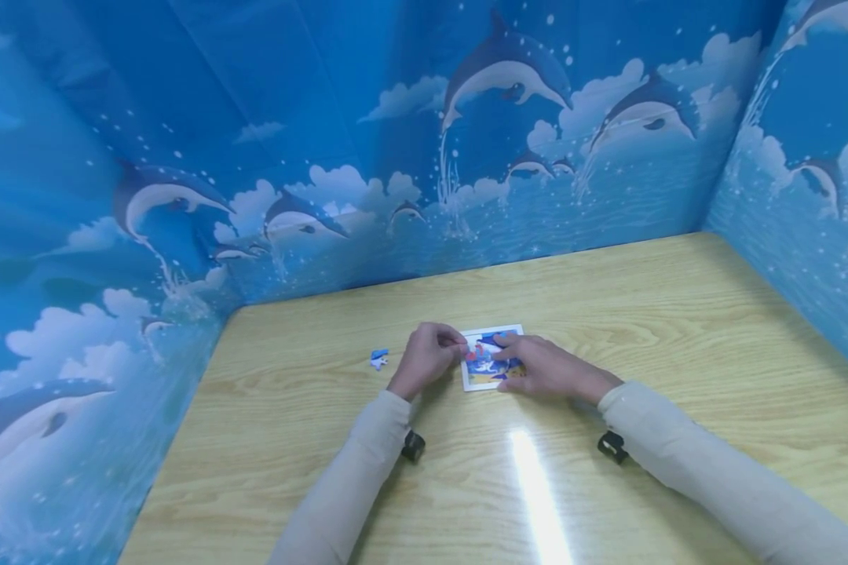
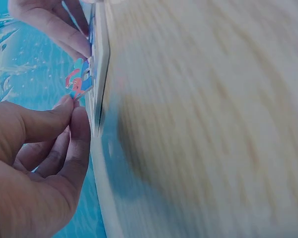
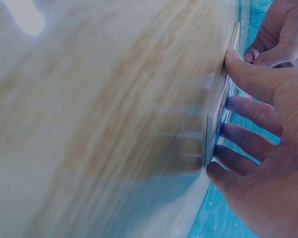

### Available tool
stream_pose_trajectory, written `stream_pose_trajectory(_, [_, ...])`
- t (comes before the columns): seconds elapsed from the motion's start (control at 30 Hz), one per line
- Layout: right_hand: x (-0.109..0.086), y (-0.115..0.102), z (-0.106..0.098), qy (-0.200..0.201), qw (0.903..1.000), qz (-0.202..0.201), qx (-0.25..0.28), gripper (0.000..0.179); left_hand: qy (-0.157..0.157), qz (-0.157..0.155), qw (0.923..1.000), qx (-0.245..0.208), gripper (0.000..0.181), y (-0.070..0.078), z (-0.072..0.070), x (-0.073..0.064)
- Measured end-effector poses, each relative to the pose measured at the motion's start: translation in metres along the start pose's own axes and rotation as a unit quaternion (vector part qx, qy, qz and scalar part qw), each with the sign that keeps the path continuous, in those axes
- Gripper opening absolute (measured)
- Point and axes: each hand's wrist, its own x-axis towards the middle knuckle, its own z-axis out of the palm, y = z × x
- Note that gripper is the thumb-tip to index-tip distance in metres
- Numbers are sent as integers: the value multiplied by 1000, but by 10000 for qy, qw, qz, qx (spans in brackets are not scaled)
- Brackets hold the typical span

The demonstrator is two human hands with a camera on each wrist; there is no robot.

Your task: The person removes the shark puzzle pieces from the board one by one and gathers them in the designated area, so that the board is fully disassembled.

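A small jigsaw puzzle (image 1: 479,387) with a white frame and a colourful picture lies flat on the table. My left hand (image 1: 431,357) is at its left side. In the left wrist view, the thumb and index finger pinch a red and teal puzzle piece (image 2: 77,85), tilted up at the board. My right hand (image 1: 547,367) rests on the right part of the puzzle. Its fingers are spread over the picture and its thumb touches the near edge, as the right wrist view shows. The hand hides part of the picture.
Loose blue and white puzzle pieces (image 1: 379,359) lie on the wooden table (image 1: 283,431), left of my left hand. A blue backdrop (image 1: 367,227) with dolphins stands along the table's back and sides. Light glares off the tabletop in front of the puzzle.
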Motion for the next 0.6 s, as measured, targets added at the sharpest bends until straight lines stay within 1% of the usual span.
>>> stream_pose_trajectory(0.13, [0,-1,0,2,10000,28,9,53,100,-20,9999,-35,5,-1,-4,-1])
stream_pose_trajectory(0.3, [0,0,-1,-41,10000,32,-21,53,138,-36,9998,-161,2,-5,-16,-4])
stream_pose_trajectory(0.5, [0,0,-1,-56,10000,-1,17,53,60,-109,9997,-222,5,-16,-32,-11])
stream_pose_trajectory(0.6, [0,0,-1,-61,10000,-28,7,53,92,-145,9997,-194,6,-22,-41,-16])
